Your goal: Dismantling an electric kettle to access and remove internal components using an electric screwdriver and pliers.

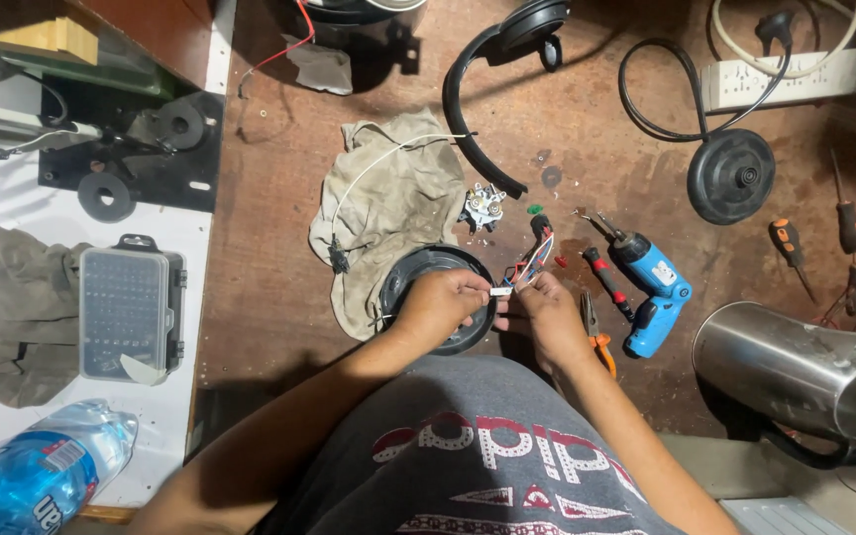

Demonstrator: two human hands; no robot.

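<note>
- The left hand (440,302) and the right hand (545,305) were both closed in a pinch on a small white connector (500,291), held between them so its red and blue wires (532,260) stayed reachable.
- It was just above the round black base (418,272), which lay on a grey rag (383,193).
- The blue electric screwdriver (651,287) and orange pliers (598,337) lay near the right hand, within easy reach.
- Farther away was a white power strip (785,79).

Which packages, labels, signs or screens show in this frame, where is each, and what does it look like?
Plastic bottle: bottom-left corner, lying on its side on the white surface; clear, with a blue wrap-around label.
Bit-set case: left, on the white surface above the bottle; rectangular, clear grey lid, dark frame, a pale sticker at its lower edge.
No signs or screens are in view.
Left hand and right hand hold a small white part, no packaging.
</note>
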